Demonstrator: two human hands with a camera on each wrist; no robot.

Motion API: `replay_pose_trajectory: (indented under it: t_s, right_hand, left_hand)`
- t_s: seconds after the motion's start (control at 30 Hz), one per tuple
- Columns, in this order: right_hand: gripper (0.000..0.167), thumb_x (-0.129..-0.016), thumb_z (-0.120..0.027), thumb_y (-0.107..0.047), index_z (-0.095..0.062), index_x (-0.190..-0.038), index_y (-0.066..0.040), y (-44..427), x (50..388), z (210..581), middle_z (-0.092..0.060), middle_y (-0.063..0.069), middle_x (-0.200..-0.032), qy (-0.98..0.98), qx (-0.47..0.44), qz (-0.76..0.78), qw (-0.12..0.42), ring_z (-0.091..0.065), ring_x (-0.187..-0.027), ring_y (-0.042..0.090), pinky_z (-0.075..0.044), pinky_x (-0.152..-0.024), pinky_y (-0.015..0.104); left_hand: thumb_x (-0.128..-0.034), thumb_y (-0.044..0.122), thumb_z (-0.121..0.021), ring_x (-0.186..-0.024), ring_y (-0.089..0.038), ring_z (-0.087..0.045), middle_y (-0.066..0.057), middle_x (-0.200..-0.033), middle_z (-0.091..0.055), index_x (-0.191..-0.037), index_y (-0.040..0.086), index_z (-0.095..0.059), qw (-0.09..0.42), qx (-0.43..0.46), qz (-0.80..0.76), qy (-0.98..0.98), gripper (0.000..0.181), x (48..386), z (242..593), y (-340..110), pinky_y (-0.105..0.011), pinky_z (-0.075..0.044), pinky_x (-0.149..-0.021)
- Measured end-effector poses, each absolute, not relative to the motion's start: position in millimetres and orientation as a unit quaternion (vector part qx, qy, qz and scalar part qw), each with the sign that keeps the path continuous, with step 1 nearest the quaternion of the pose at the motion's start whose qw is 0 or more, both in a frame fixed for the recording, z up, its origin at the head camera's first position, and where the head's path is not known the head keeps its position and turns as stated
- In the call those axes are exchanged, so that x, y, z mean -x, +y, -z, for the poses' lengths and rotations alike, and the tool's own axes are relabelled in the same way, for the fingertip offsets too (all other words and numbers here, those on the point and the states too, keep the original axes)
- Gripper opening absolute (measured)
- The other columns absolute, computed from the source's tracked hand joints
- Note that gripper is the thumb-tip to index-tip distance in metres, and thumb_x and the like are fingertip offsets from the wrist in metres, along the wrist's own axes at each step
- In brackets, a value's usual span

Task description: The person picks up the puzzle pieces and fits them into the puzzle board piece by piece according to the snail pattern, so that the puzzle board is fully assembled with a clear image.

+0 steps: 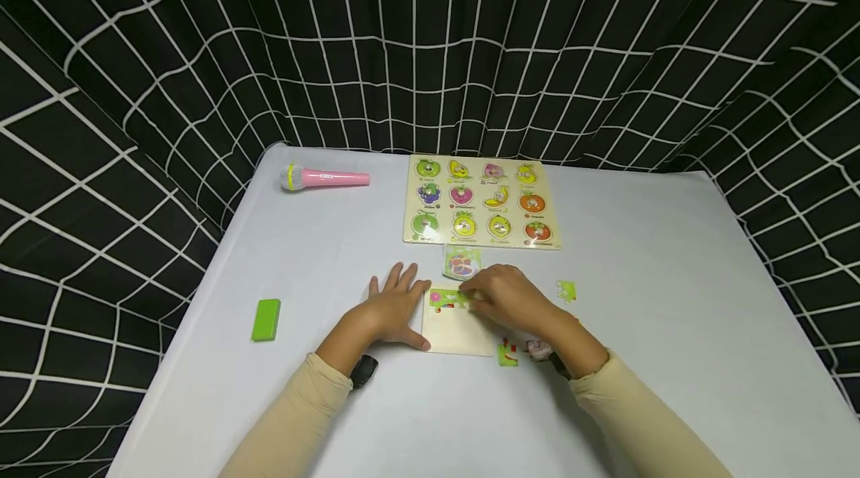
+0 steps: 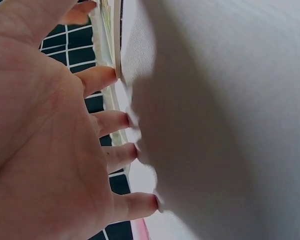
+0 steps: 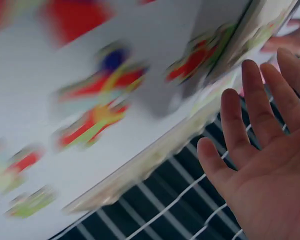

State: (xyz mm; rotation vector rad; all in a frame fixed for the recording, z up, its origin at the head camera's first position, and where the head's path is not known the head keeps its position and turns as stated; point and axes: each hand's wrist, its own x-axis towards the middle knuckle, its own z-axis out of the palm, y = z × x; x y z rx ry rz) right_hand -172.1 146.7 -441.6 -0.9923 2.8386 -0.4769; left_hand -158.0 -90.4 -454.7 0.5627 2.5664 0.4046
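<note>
A small pale board lies near the table's middle, with green puzzle pieces along its far edge. Spread around the board's left side, my left hand touches its edge with thumb and index finger; the left wrist view shows this hand with fingertips down on the table. My right hand reaches over the board's far right corner, fingertips at the pieces. In the right wrist view, its fingers are extended and slightly bent; whatever lies under the index fingertip and thumb is hidden.
A fruit puzzle board lies beyond, with a small picture card at its near edge. A pink toy microphone is at the far left, a green block at the left. Loose pieces lie right of the small board and under the right forearm.
</note>
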Motion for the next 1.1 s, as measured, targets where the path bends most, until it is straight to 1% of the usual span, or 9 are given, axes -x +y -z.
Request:
replay_pose_trajectory:
  t_s: [0.2,0.43,0.6,0.7,0.8,0.93,1.1]
  right_hand:
    - [0.026,-0.084,-0.075,-0.014,-0.073,-0.110,-0.007,189,174,441,-0.072,0.003,-0.108,0.942,0.279,0.183,0.024,-0.064,-0.109,0.026,-0.043,-0.099,0.049]
    - [0.022,-0.083,-0.075,-0.012,-0.074,-0.104,-0.007,235,172,442,-0.072,0.009,-0.108,0.964,0.209,0.166,0.016,-0.061,-0.112,0.033,-0.040,-0.099,0.056]
    - [0.023,-0.081,-0.076,-0.012,-0.073,-0.104,-0.007,264,169,447,-0.070,0.013,-0.113,0.976,0.171,0.135,0.020,-0.057,-0.115,0.038,-0.035,-0.100,0.061]
    - [0.024,-0.080,-0.076,-0.011,-0.073,-0.104,-0.007,274,167,452,-0.068,0.015,-0.116,0.979,0.155,0.131,0.027,-0.055,-0.117,0.041,-0.034,-0.100,0.064]
    - [0.024,-0.081,-0.075,-0.009,-0.072,-0.104,-0.006,280,166,455,-0.068,0.016,-0.115,0.978,0.154,0.135,0.028,-0.056,-0.116,0.042,-0.035,-0.099,0.064]
    - [0.022,-0.081,-0.074,-0.004,-0.073,-0.103,-0.006,282,167,457,-0.070,0.014,-0.111,0.976,0.168,0.135,0.013,-0.059,-0.111,0.040,-0.039,-0.096,0.061]
    - [0.023,-0.078,-0.075,0.001,-0.075,-0.100,-0.006,284,169,456,-0.072,0.012,-0.108,0.975,0.182,0.129,0.001,-0.063,-0.106,0.038,-0.043,-0.093,0.058]
  left_hand:
    - [-0.0675,0.052,-0.084,-0.149,-0.040,0.005,-0.017,-0.163,-0.005,-0.152,0.014,-0.029,0.237,-0.205,-0.154,0.937,0.108,157,456,-93,-0.071,-0.007,-0.110]
    - [-0.0675,0.051,-0.084,-0.148,-0.040,0.005,-0.017,-0.162,-0.005,-0.152,0.013,-0.030,0.240,-0.205,-0.159,0.935,0.107,156,456,-94,-0.072,-0.006,-0.109]
    - [-0.0683,0.050,-0.084,-0.149,-0.040,0.005,-0.017,-0.162,-0.005,-0.152,0.013,-0.030,0.239,-0.210,-0.160,0.934,0.106,156,456,-92,-0.072,-0.007,-0.109]
    - [-0.0688,0.050,-0.084,-0.149,-0.040,0.005,-0.018,-0.162,-0.005,-0.152,0.013,-0.030,0.241,-0.210,-0.163,0.933,0.106,155,454,-93,-0.072,-0.006,-0.109]
    - [-0.0687,0.049,-0.084,-0.148,-0.040,0.005,-0.018,-0.162,-0.005,-0.152,0.012,-0.030,0.240,-0.210,-0.166,0.933,0.106,154,454,-94,-0.072,-0.006,-0.109]
    - [-0.0686,0.049,-0.084,-0.148,-0.041,0.005,-0.018,-0.162,-0.005,-0.152,0.013,-0.030,0.236,-0.210,-0.168,0.934,0.106,154,453,-94,-0.072,-0.006,-0.109]
    - [-0.0690,0.050,-0.084,-0.148,-0.040,0.005,-0.017,-0.163,-0.004,-0.152,0.013,-0.029,0.237,-0.211,-0.170,0.933,0.106,155,455,-93,-0.072,-0.005,-0.109]
